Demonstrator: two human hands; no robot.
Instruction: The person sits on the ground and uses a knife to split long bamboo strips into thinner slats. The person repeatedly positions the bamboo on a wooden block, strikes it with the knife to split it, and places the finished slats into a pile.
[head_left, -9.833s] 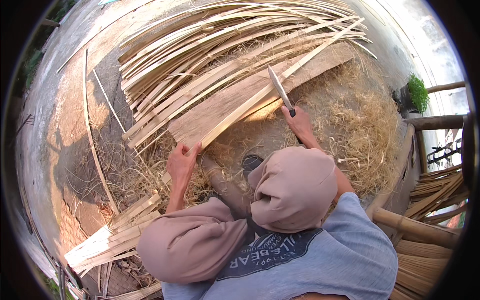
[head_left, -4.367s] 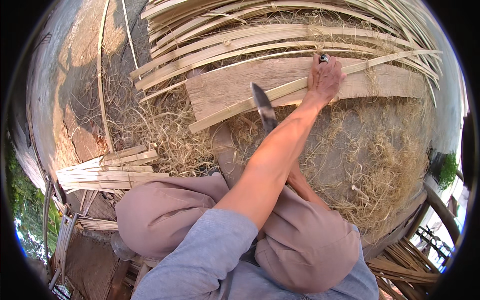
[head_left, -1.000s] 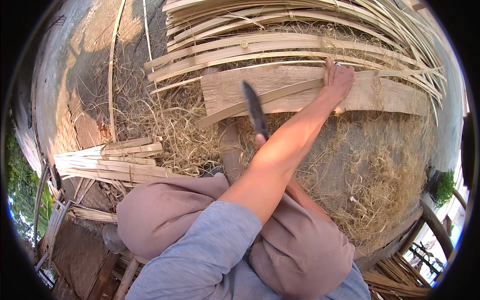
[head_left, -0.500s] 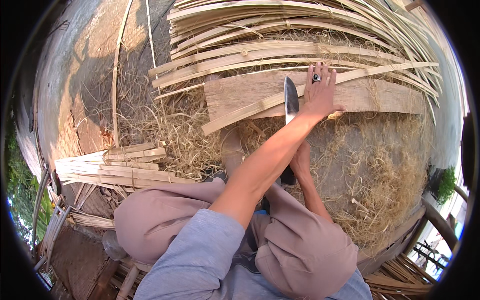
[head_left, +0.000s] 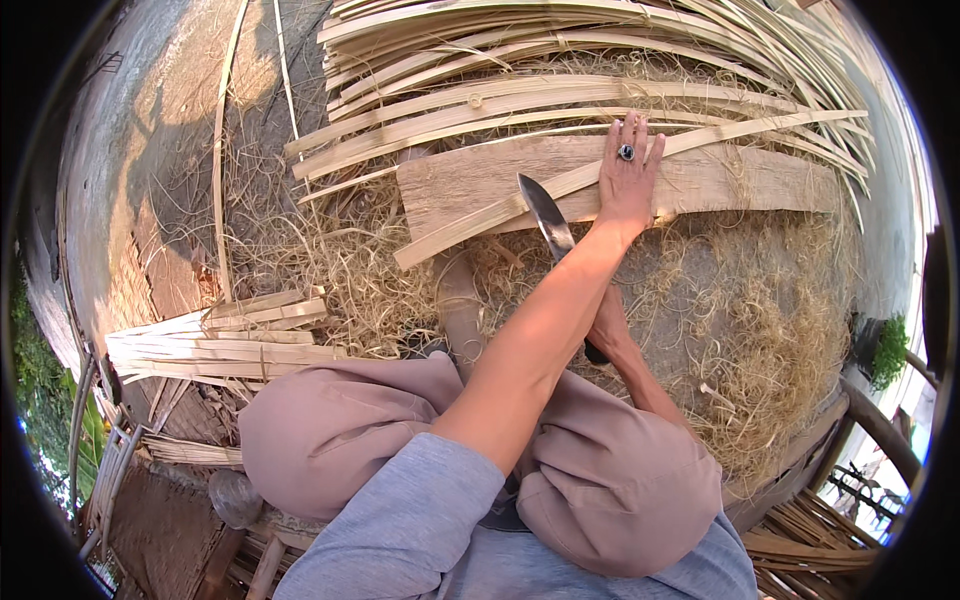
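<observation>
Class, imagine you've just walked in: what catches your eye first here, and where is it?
Likely the left hand, wearing a dark-stoned ring, spread across a long pale wooden strip that slants over a brown wooden board, above centre. Next, the dark-handled steel knife in the right hand, pointing up and left near the centre. Curly straw-coloured shavings lie scattered at right.

1. Green plant (head_left: pixel 889 352) in a dark pot (head_left: pixel 864 338), far right.
2. Wooden pole (head_left: pixel 883 432) near the plant.
3. Foliage (head_left: pixel 42 365), far left.
4. Clear plastic container (head_left: pixel 236 498), lower left.
</observation>
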